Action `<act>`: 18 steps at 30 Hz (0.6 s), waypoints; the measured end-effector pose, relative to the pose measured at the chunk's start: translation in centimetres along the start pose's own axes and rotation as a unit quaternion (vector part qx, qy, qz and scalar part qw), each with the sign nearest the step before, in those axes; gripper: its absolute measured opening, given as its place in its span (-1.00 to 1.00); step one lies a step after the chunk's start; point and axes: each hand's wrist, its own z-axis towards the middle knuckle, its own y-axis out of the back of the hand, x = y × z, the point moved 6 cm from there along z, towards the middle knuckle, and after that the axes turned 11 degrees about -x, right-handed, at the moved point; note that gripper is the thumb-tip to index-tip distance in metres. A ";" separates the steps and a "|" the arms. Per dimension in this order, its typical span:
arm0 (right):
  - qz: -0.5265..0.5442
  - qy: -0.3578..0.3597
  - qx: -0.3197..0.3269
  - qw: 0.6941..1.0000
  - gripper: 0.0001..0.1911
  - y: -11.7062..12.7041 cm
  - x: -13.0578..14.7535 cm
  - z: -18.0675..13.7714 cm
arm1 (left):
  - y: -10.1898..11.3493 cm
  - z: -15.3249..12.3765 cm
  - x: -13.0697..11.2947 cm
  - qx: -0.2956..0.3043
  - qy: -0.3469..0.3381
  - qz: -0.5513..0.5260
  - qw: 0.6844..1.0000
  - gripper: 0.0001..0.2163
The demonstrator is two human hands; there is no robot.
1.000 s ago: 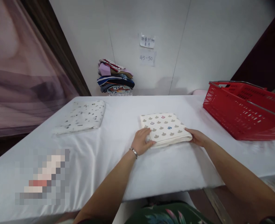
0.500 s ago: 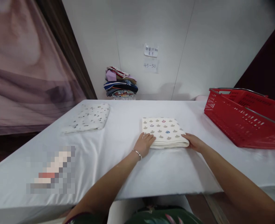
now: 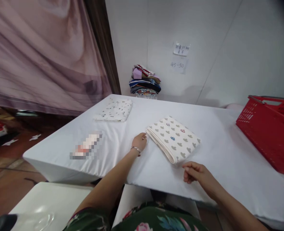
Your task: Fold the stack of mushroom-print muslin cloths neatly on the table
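Observation:
A folded cream cloth (image 3: 173, 139) with a grey pattern and a few coloured marks lies on the white table (image 3: 219, 154). My left hand (image 3: 139, 142), with a bracelet on the wrist, rests on the table with its fingertips at the cloth's left corner, fingers held together. My right hand (image 3: 194, 172) hovers just off the cloth's near corner, apart from it, fingers loosely curled with nothing in them.
A second folded speckled cloth (image 3: 115, 110) lies at the far left of the table. A pile of folded clothes (image 3: 145, 81) stands against the wall. A red basket (image 3: 269, 133) sits at the right. A blurred patch (image 3: 85, 146) lies near the left edge. A pink curtain (image 3: 40, 54) hangs at left.
My view has swung to the left. Both hands have let go of the cloth's sides; my right hand has drawn back toward me, and my left stays at the cloth's corner.

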 end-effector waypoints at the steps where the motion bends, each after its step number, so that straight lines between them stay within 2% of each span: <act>1: -0.032 0.049 -0.014 0.998 -0.66 0.1 1.1 0.4 | -0.5 -0.3 -0.2 0.013 0.015 -0.026 0.999 -0.69; 3: -0.109 0.155 -0.058 0.980 -0.70 0.1 3.2 1.1 | -1.2 -0.3 -0.7 0.030 0.049 -0.065 0.996 -0.71; 5: -0.179 0.242 -0.088 0.950 -0.75 -0.7 4.9 1.8 | -1.7 0.2 -0.7 0.040 0.100 -0.095 0.990 -0.72; 8: -0.253 0.310 -0.085 0.912 -0.75 -2.5 6.4 3.3 | -2.3 1.2 -0.4 0.046 0.173 -0.124 0.976 -0.74; 10: -0.312 0.319 -0.083 0.891 -0.72 -3.7 7.0 4.7 | -2.7 1.7 -0.3 0.041 0.196 -0.130 0.971 -0.74; 13: -0.424 0.288 -0.075 0.856 -0.63 -5.4 7.3 7.0 | -3.3 1.8 -0.2 0.024 0.213 -0.135 0.967 -0.71; 16: -0.510 0.264 -0.068 0.816 -0.47 -6.9 7.3 8.6 | -3.7 1.6 0.0 0.007 0.203 -0.137 0.969 -0.69; 18: -0.549 0.262 -0.071 0.791 -0.48 -7.6 7.2 9.1 | -3.7 1.5 -0.1 -0.003 0.183 -0.141 0.973 -0.71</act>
